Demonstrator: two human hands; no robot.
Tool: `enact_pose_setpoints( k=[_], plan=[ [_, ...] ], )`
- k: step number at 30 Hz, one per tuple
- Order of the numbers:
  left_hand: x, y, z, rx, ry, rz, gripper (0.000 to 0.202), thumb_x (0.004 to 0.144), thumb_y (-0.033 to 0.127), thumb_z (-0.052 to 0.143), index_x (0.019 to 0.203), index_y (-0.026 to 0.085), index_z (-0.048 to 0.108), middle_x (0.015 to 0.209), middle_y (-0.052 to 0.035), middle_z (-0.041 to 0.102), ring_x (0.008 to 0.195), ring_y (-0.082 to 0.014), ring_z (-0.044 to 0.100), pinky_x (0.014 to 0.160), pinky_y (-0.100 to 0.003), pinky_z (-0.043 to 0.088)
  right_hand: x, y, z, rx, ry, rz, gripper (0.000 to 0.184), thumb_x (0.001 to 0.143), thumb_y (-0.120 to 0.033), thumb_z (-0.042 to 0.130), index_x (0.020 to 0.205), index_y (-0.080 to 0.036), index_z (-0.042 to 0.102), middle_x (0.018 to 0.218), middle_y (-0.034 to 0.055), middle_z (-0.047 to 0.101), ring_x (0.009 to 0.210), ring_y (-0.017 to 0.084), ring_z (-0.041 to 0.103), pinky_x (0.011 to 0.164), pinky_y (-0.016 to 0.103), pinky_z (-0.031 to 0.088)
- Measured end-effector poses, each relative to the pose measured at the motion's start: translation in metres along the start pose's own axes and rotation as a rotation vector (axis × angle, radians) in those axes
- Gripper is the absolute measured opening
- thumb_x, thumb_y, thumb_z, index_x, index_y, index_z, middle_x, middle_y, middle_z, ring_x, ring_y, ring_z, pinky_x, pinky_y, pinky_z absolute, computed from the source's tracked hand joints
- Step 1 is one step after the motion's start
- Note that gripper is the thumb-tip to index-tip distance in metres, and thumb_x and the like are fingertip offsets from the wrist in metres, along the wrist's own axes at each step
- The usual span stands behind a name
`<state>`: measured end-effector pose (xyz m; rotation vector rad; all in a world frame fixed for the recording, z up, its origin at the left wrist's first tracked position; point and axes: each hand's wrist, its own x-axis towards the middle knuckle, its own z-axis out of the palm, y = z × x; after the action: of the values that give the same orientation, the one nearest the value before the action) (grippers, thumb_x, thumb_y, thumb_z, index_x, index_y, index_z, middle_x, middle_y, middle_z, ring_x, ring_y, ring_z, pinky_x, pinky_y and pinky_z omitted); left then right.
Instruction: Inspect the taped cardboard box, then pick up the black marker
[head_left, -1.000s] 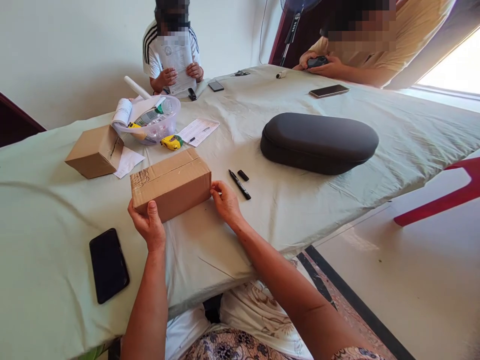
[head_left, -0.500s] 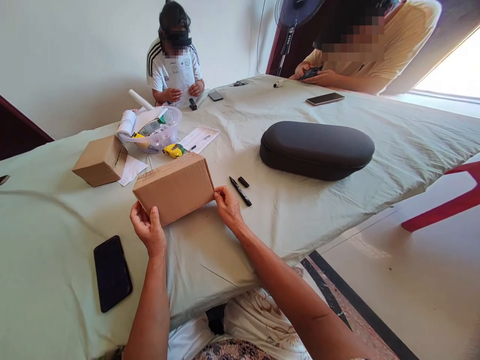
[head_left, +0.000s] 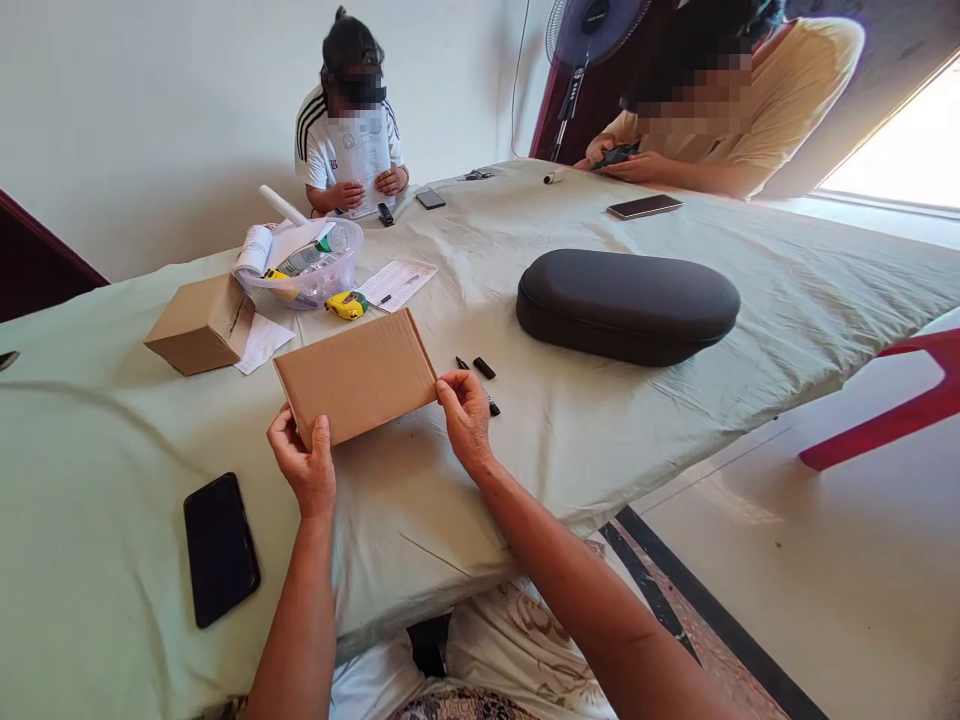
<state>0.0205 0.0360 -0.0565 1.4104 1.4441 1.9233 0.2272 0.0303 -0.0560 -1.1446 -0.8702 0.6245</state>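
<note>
A brown cardboard box (head_left: 356, 378) is tilted between my two hands, one broad plain face turned up toward me. My left hand (head_left: 306, 462) grips its lower left corner, thumb on the near face and fingers behind. At the right edge, my right hand (head_left: 465, 415) pinches the box's corner between thumb and fingertips. Just beyond that hand lies an uncapped black marker (head_left: 493, 405), partly hidden by it, with its black cap (head_left: 484, 368) beside it. A black phone (head_left: 221, 548) rests on the cloth left of my left forearm.
Behind the box are a second carton (head_left: 201, 325), a filled plastic basket (head_left: 341, 275), a yellow tape measure (head_left: 346, 305) and a printed sheet (head_left: 401, 284). A dark oval case (head_left: 628, 307) lies to the right. Two people sit across the cloth-covered table (head_left: 795, 330); a red stool (head_left: 874, 430) stands at right.
The box has tipped, so its top surface no longer shows and its broad face turns upward. Both hands have shifted slightly right with it, and my right hand now covers part of the marker.
</note>
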Motion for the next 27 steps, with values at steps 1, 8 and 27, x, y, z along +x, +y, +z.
enact_pose_setpoints(
  k=[1, 8, 27],
  plan=[
    [-0.002, 0.002, 0.0, 0.032, -0.011, 0.004, 0.056, 0.077, 0.05, 0.074, 0.119, 0.02, 0.05, 0.122, -0.0114, 0.06, 0.111, -0.0227, 0.063, 0.098, -0.037, 0.05, 0.0, -0.001, 0.0, -0.013, 0.009, -0.016, 0.016, 0.083, -0.038, 0.056, 0.082, -0.023, 0.054, 0.073, -0.0027, 0.052, 0.067, 0.014, 0.048, 0.065, 0.029, 0.042],
    [-0.015, 0.009, 0.007, 0.167, -0.03, 0.043, 0.085, 0.072, 0.049, 0.08, 0.141, 0.02, 0.04, 0.144, -0.0175, 0.049, 0.133, -0.03, 0.052, 0.111, -0.044, 0.042, -0.008, 0.004, 0.0, -0.357, 0.017, -0.222, 0.041, 0.08, -0.048, 0.068, 0.109, -0.023, 0.057, 0.086, 0.0024, 0.056, 0.08, 0.021, 0.053, 0.079, 0.038, 0.048],
    [-0.013, 0.017, 0.003, 0.233, 0.036, 0.045, 0.111, 0.06, 0.061, 0.086, 0.149, 0.02, 0.035, 0.151, -0.02, 0.045, 0.139, -0.0341, 0.047, 0.116, -0.048, 0.039, -0.011, 0.006, 0.003, -0.294, -0.033, -0.204, 0.043, 0.087, -0.053, 0.064, 0.117, -0.023, 0.062, 0.084, 0.0013, 0.055, 0.076, 0.018, 0.052, 0.073, 0.034, 0.049]
  ],
)
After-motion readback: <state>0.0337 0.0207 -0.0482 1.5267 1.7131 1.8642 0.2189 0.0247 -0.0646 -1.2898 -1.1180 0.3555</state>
